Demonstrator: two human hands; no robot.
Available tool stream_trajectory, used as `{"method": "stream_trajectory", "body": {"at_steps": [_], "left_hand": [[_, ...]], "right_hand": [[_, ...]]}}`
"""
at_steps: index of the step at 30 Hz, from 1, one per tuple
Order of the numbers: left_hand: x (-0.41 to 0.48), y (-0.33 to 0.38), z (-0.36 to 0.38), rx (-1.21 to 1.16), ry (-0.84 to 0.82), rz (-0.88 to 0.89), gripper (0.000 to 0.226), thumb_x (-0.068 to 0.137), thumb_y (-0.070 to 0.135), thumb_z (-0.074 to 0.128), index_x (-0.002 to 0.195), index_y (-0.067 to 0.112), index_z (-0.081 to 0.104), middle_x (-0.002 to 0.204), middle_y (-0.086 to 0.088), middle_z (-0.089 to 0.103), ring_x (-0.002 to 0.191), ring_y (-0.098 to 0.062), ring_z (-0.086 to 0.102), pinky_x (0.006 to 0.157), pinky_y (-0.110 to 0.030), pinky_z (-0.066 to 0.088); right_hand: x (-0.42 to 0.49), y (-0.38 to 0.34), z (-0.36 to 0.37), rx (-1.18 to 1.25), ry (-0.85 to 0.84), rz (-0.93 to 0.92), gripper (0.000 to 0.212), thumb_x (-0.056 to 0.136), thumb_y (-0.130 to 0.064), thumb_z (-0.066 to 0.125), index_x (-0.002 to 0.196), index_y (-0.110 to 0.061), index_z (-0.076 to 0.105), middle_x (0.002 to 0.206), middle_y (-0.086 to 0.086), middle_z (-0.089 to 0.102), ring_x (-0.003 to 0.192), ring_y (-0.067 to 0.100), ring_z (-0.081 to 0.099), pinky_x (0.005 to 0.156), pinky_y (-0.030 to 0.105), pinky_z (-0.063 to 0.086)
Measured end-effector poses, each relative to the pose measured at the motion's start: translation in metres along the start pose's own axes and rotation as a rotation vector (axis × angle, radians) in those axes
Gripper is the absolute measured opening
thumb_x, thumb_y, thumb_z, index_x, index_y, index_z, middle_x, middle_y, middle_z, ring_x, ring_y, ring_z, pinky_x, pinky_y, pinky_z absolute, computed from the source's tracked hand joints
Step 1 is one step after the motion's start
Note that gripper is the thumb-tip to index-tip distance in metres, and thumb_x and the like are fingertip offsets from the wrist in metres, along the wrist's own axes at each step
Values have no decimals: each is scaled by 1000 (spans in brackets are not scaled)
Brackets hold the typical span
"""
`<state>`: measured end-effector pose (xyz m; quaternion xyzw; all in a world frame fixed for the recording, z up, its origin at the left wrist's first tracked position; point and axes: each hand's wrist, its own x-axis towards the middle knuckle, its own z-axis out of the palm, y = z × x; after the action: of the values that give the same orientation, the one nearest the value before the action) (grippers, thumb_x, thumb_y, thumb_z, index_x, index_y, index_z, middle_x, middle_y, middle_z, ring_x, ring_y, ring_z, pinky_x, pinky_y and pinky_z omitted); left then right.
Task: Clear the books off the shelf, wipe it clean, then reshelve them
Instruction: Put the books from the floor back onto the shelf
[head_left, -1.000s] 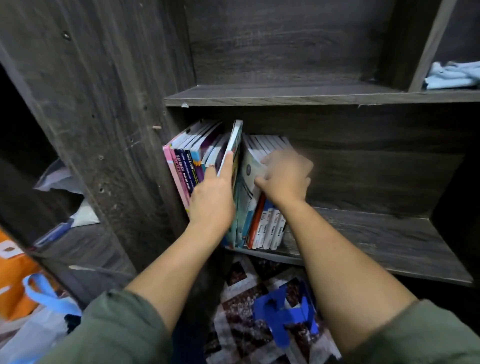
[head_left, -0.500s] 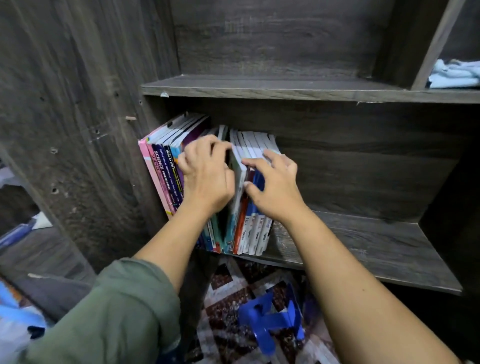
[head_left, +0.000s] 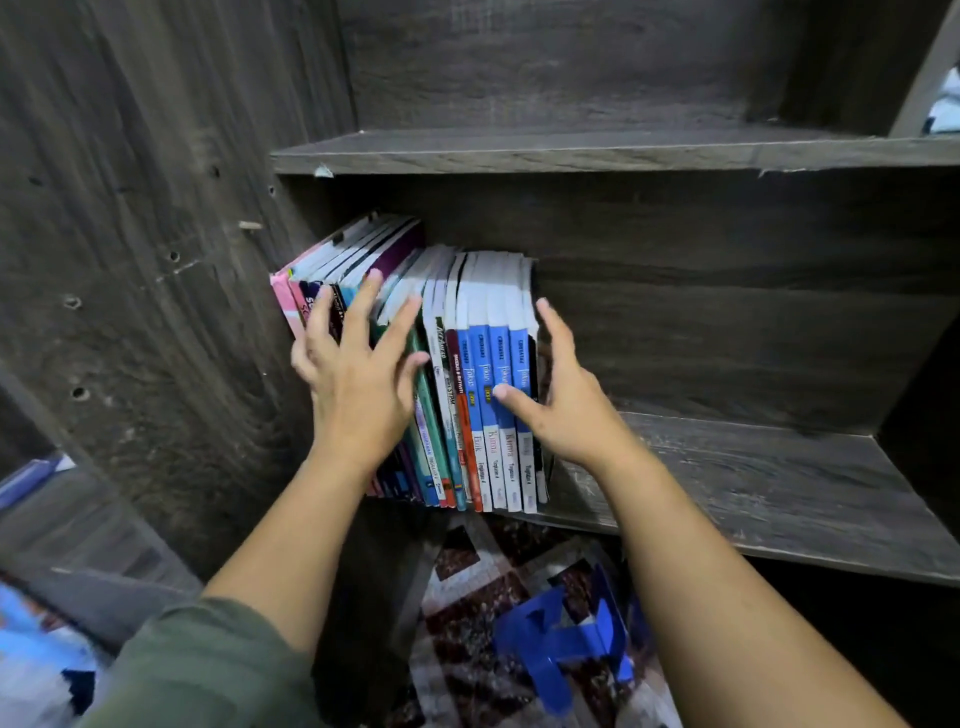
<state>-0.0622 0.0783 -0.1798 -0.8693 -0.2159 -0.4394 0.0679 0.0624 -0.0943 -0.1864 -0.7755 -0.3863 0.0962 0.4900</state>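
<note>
A row of books (head_left: 470, 374) stands upright at the left end of the dark wooden shelf (head_left: 753, 483), leaning slightly left against the side panel. Pink and dark spines are at the left, blue and white spines at the right. My left hand (head_left: 358, 374) lies with spread straight fingers against the spines of the left books. My right hand (head_left: 556, 400) is at the right end of the row, thumb on the blue spines and fingers along the outer cover of the last book.
The upper shelf board (head_left: 597, 153) hangs just above the books. A tall wooden side panel (head_left: 156, 260) stands at the left. Below the shelf, a patterned mat (head_left: 483, 597) carries a blue object (head_left: 556, 644). A pale cloth (head_left: 943, 104) lies at the top right.
The protruding book has been pushed in level with the row. My left hand went from curled over the book tops to spread flat on the spines. My right hand moved to the row's right end.
</note>
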Motion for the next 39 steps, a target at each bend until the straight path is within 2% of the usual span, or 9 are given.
{"method": "stream_trajectory", "body": {"at_steps": [5, 9, 14, 17, 20, 26, 29, 34, 39], "left_hand": [[-10, -10, 5, -35, 7, -10, 69, 94, 32, 57, 150, 8, 26, 156, -9, 24, 142, -30, 16, 113, -52, 21], [-14, -21, 6, -117, 110, -41, 72, 91, 39, 62, 146, 1, 33, 147, -16, 35, 138, -29, 27, 119, -33, 11], [-14, -20, 4, -131, 84, -43, 89, 83, 56, 66, 146, 3, 32, 147, -15, 37, 140, -27, 29, 115, -47, 27], [-11, -12, 3, -207, 110, -106, 92, 79, 57, 70, 144, 2, 36, 143, -15, 39, 137, -25, 30, 117, -41, 24], [-6, -7, 2, -228, 143, -142, 82, 77, 55, 73, 138, 8, 45, 136, -15, 42, 130, -27, 35, 112, -48, 32], [-3, 8, 0, -162, 44, -179, 52, 84, 49, 65, 130, 26, 54, 137, -17, 32, 127, -32, 27, 106, -53, 33], [-7, 14, 2, -151, 17, -194, 43, 89, 43, 61, 129, 33, 52, 143, -16, 25, 131, -33, 24, 107, -57, 32], [-15, 4, 7, -129, -60, -134, 62, 89, 48, 59, 144, 34, 33, 151, -14, 9, 135, -36, 21, 110, -59, 25], [-21, -8, 12, -121, -91, -71, 86, 85, 54, 61, 151, 19, 16, 156, -11, 2, 142, -37, 14, 112, -60, 20]], "right_hand": [[12, 3, 9, -69, -77, 72, 111, 75, -41, 79, 146, -52, -6, 145, -4, 48, 134, 22, 43, 110, 52, 36], [15, 11, 17, -114, -178, 259, 136, 53, -50, 90, 149, -46, -6, 137, 0, 55, 126, 25, 51, 108, 48, 39], [7, 15, 45, -149, 65, 373, 143, 32, -83, 76, 149, -40, 6, 133, 1, 58, 125, 30, 52, 101, 49, 45], [2, 10, 57, -175, 196, 393, 130, 36, -87, 71, 144, -37, 17, 123, 2, 62, 116, 30, 57, 93, 45, 51], [-2, 8, 64, -192, 245, 385, 117, 42, -87, 70, 136, -35, 25, 115, 0, 66, 109, 29, 61, 88, 42, 53], [8, 12, 41, -214, -59, 384, 127, 51, -47, 91, 149, -29, 13, 127, -2, 59, 119, 25, 55, 99, 47, 46], [5, 16, 48, -263, -22, 354, 131, 51, -47, 92, 150, -31, 8, 120, -4, 62, 114, 24, 58, 97, 44, 48], [-2, 27, 61, -236, 96, 363, 127, 49, -59, 87, 146, -42, 5, 117, -2, 65, 106, 25, 62, 87, 45, 54], [0, 31, 67, -297, 113, 342, 120, 55, -58, 85, 146, -33, 10, 121, -1, 62, 108, 26, 61, 84, 44, 55]]}}
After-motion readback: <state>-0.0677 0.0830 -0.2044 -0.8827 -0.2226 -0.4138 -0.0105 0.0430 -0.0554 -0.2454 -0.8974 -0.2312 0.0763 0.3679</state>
